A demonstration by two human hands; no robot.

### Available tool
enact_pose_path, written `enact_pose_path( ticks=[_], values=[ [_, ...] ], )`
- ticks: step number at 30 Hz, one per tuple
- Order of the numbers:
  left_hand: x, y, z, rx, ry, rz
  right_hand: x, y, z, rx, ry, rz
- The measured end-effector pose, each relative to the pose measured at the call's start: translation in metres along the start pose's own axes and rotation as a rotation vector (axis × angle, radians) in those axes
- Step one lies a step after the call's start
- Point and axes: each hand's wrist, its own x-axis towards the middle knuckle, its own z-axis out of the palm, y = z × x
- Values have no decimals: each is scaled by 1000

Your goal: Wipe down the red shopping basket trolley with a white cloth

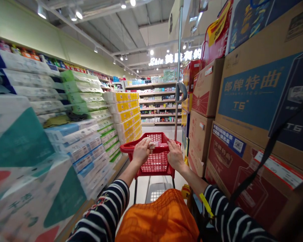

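Note:
A red plastic shopping cart stands right before me, with a grid basket and dark legs. My left hand is over the cart's near bar, left of its middle. Its fingers are closed on a crumpled white tissue, partly hidden by the fingers. At the right end of the bar, my right hand has its fingers curled over the red plastic. A pale pinkish thing shows in the basket between the hands, too small to name.
Packs of tissue paper are stacked along the left, with yellow-and-white packs farther on. Cardboard boxes rise close on the right. A metal pole stands ahead right. Shelves of small goods cross the aisle's far end.

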Motion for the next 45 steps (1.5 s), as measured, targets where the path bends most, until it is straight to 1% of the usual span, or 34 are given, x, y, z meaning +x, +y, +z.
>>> enact_pose_path(
  ticks=[2, 4, 5, 7, 10, 12, 13, 17, 20, 22, 23, 26, 28, 30, 33, 35, 37, 39, 40, 42, 45],
  values=[
    [0, -16, -5, 5, 14, -102, -1, 1, 0, 1, 2, 12],
    [2, -17, -5, 5, 15, -123, -1, -1, -1, 6, -3, 21],
    [3, -12, -2, 1, 9, -106, -1, -3, -1, 12, -8, 20],
    [7, 6, 5, -12, -6, -39, 1, -8, -2, 29, -18, 2],
    [10, 35, 17, -35, -25, 116, 4, -12, 0, 56, -14, -46],
    [11, 44, 22, -58, -27, 191, 5, -13, 2, 76, -4, -68],
    [11, 44, 24, -78, -23, 200, 5, -14, 3, 89, 4, -76],
    [8, 35, 28, -231, -5, 138, 7, -21, 4, 156, 37, -135],
    [8, 25, 27, -317, 11, 86, 16, -34, 2, 169, 13, -148],
    [6, 15, 23, -263, 11, 49, 24, -43, 4, 153, -27, -127],
    [5, 9, 21, -201, -9, 18, 29, -48, 5, 140, -50, -126],
    [-3, -14, 10, 23, -132, -109, 38, -59, 13, 93, -84, -152],
    [-10, -27, 4, 126, -198, -146, 38, -60, 17, 76, -74, -172],
    [-15, -33, 0, 168, -208, -150, 35, -51, 18, 73, -62, -181],
    [-19, -31, -2, 166, -178, -174, 26, -18, 11, 59, -23, -141],
    [-20, -28, -1, 162, -158, -183, 20, 10, 4, 33, 21, -72],
    [-20, -25, 0, 165, -140, -184, 18, 32, -1, 16, 66, 13],
    [-21, -24, 2, 170, -124, -185, 18, 39, -2, 18, 98, 84],
    [-21, -24, 3, 173, -117, -185, 18, 37, -1, 25, 106, 96],
    [-22, -24, 5, 177, -101, -182, 17, 21, 3, 38, 97, 47],
    [-24, -25, 7, 191, -66, -166, 13, -14, 13, 59, 55, -136]
  ],
)
